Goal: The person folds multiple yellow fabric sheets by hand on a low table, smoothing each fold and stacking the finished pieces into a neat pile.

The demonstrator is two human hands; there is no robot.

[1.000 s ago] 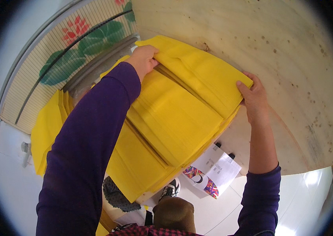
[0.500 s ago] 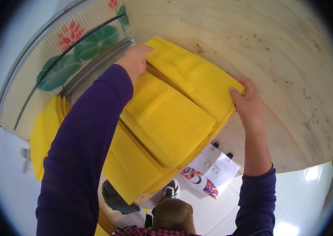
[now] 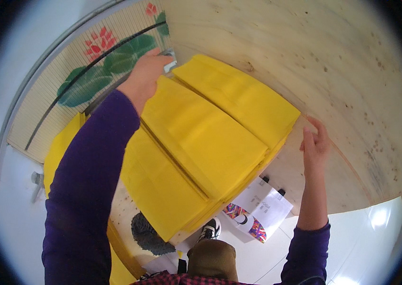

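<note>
Folded yellow sheets, fabric-like, lie in three overlapping stacks: a far stack [image 3: 241, 97], a middle stack [image 3: 201, 130] and a near stack [image 3: 160, 185]. Beyond the far stack's left end is my left hand [image 3: 146, 73], fingers stretched to the right and holding no yellow sheet. A small clear, shiny piece [image 3: 169, 62] shows right by its fingertips; whether they touch it I cannot tell. Off the far stack's right corner, my right hand [image 3: 317, 145] hovers over the pale board [image 3: 343, 85], thumb and fingers apart with nothing between them.
More yellow sheets [image 3: 62, 145] hang at the left beside a ribbed panel [image 3: 44, 118] painted with lotus. Below are a white bag with a colourful print [image 3: 260, 206], a dark fluffy mat [image 3: 148, 235] and my shoe [image 3: 210, 229] on the tiled floor.
Both hands have let go of the far yellow stack. My left hand has moved slightly left of its end; my right hand has drawn off its corner, rightward and nearer.
</note>
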